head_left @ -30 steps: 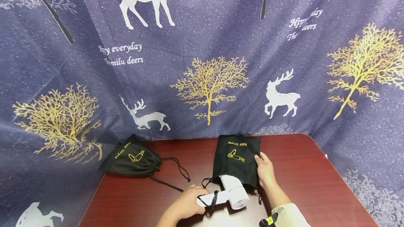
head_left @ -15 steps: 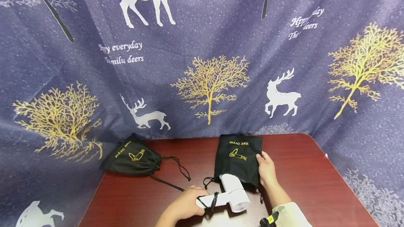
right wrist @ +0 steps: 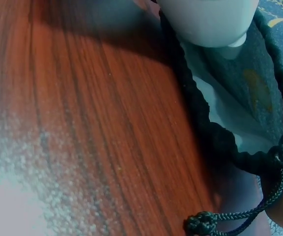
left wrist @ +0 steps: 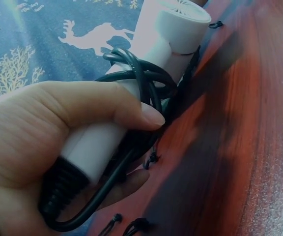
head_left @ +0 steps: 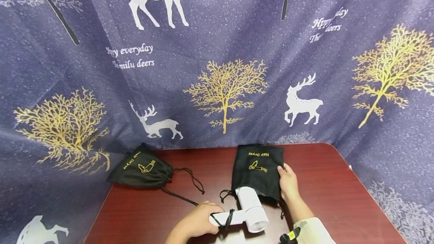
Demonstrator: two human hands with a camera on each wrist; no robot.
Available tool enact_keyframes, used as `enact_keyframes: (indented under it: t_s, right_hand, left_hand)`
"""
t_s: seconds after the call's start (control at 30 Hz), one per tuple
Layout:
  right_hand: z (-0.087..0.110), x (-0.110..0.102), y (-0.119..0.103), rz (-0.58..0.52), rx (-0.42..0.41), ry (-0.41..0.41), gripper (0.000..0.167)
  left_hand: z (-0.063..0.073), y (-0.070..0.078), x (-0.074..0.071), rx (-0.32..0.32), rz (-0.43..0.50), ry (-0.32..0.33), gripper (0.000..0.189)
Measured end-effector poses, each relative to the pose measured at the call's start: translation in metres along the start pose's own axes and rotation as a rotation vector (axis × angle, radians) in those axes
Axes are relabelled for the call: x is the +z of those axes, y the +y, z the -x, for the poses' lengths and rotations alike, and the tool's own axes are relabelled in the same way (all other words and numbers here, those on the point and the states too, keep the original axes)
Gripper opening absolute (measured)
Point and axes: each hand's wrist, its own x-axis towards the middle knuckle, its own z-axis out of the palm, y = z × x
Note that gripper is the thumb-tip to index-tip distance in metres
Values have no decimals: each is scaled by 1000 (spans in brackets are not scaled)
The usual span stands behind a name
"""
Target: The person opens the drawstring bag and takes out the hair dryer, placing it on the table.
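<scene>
My left hand grips the handle of a white hair dryer, thumb across it in the left wrist view. A black power cord is wound around the handle. The dryer's nozzle end sits inside the mouth of a black drawstring bag printed "Hair Dryer", hidden by the cloth, while its vented back end points toward me. My right hand holds the bag's right side, thumb on top and the other fingers mostly hidden. In the right wrist view, the bag's mouth gapes around the white barrel, showing a pale lining.
A second black drawstring bag, cinched at its neck, lies at the table's back left with its cords trailing rightward. Behind the reddish wooden table hangs a blue curtain with deer and trees.
The hair dryer has come slightly farther out of the bag, toward me, so more of its barrel shows. The bag and my right hand have shifted a little to the right.
</scene>
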Motion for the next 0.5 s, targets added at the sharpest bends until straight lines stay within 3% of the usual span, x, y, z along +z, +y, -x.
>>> enact_keyframes:
  t_s: [0.2, 0.5]
  right_hand:
    - [-3, -2, 1, 20, -7, 22, 38]
    - [-4, -8, 2, 6, -2, 31, 41]
  left_hand:
    - [3, -1, -3, 61, -2, -15, 34]
    - [5, -1, -8, 56, 17, -44, 37]
